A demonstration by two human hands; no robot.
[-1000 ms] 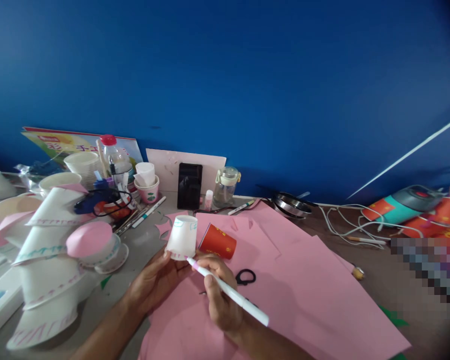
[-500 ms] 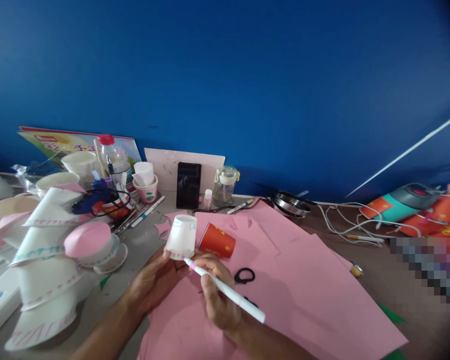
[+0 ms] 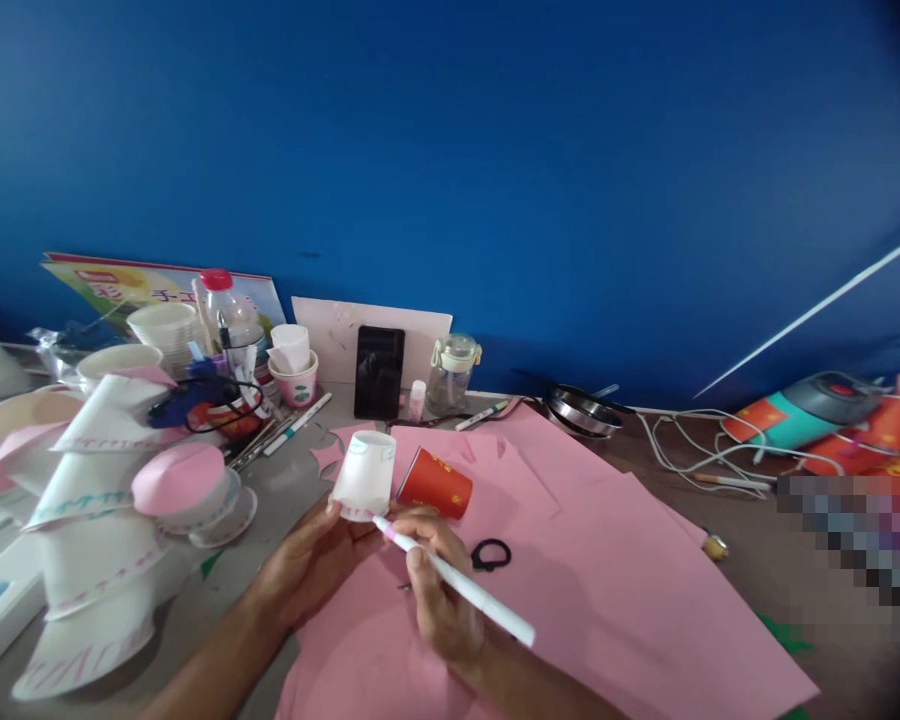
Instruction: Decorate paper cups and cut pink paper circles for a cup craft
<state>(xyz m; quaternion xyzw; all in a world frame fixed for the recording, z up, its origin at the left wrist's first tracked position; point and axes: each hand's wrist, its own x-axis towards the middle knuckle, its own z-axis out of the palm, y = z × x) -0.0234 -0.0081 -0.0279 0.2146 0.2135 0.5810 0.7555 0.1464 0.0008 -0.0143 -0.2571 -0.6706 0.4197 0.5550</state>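
A white paper cup (image 3: 366, 472) is upside down, with teal marks near its top and small pink marks along its rim. My left hand (image 3: 319, 555) holds it from below and the left side. In my right hand (image 3: 439, 590) is a white marker (image 3: 469, 588), its pink tip at the cup's lower rim. A red cup (image 3: 435, 483) lies on its side just right of the white one. Black-handled scissors (image 3: 491, 553) rest on pink paper (image 3: 607, 570), partly hidden by my right hand.
Decorated white cups (image 3: 97, 560) crowd the left side. Along the blue wall stand a bottle (image 3: 229, 315), a black phone (image 3: 379, 372) and a glass jar (image 3: 451, 375). Tape rolls (image 3: 583, 410), white cables (image 3: 671, 455) and a teal-and-grey object (image 3: 802, 412) are at the right.
The marker tip has shifted very slightly right along the cup's rim, with my right hand. The whole view has moved a little. Both hands keep their holds.
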